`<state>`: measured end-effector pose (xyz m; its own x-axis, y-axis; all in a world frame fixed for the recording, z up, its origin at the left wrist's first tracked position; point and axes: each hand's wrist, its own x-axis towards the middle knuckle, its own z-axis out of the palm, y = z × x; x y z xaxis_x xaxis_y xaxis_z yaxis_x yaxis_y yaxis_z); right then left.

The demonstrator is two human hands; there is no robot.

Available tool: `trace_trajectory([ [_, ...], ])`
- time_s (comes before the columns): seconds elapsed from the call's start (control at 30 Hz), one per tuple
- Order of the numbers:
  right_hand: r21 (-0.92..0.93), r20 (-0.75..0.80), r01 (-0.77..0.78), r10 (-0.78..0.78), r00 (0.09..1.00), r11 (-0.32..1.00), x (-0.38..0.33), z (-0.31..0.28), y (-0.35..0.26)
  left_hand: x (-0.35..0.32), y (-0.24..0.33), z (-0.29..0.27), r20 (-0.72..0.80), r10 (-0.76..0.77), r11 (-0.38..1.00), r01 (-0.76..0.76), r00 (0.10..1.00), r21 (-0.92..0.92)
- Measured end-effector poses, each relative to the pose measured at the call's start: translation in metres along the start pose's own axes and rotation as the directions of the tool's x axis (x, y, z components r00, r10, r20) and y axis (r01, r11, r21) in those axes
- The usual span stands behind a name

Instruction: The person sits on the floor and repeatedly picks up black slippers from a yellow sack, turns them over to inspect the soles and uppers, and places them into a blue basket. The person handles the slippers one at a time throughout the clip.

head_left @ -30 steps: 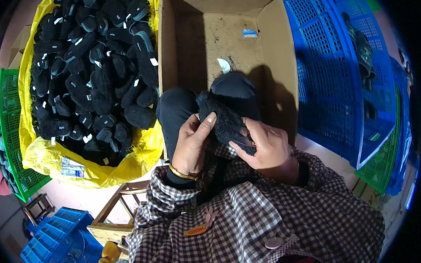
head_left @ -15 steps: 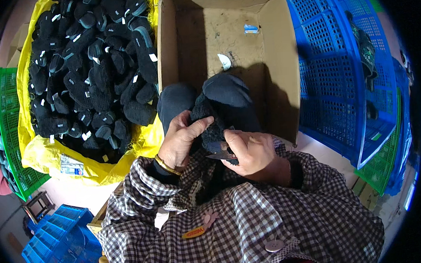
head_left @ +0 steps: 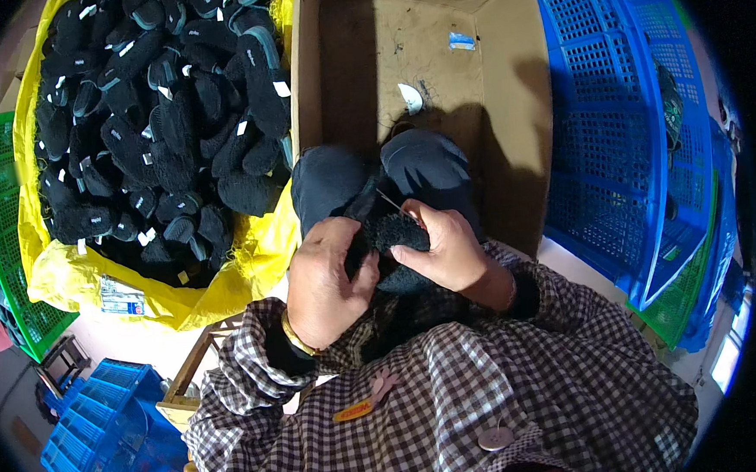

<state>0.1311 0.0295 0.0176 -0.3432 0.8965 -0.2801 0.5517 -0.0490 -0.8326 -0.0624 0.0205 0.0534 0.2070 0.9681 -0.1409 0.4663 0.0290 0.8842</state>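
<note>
Over my lap, my left hand grips one side of a black fuzzy slipper, its fingers closed. My right hand pinches the slipper's other side between thumb and fingers. A thin metal blade sticks out from the same hand, pointing up and away; its handle is hidden in the palm. Much of the slipper is covered by my hands and merges with my dark trouser legs.
At the left, a yellow sack is heaped with black slippers bearing white tags. An open cardboard box stands beyond my knees, with scraps inside. Blue crates rise on the right. A green crate and blue basket stand left.
The slipper has been turned in my hands. The blade has swung from pointing left to pointing up and away, and my right thumb now presses the fuzzy fabric.
</note>
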Motion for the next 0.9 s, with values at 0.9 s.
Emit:
trace_trajectory([
  [0.9, 0.586, 0.044, 0.015, -0.051, 0.998, 0.81, 0.013, 0.014, -0.001, -0.063, -0.022, 0.043, -0.238, 0.35, 0.909, -0.268, 0.906, 0.32],
])
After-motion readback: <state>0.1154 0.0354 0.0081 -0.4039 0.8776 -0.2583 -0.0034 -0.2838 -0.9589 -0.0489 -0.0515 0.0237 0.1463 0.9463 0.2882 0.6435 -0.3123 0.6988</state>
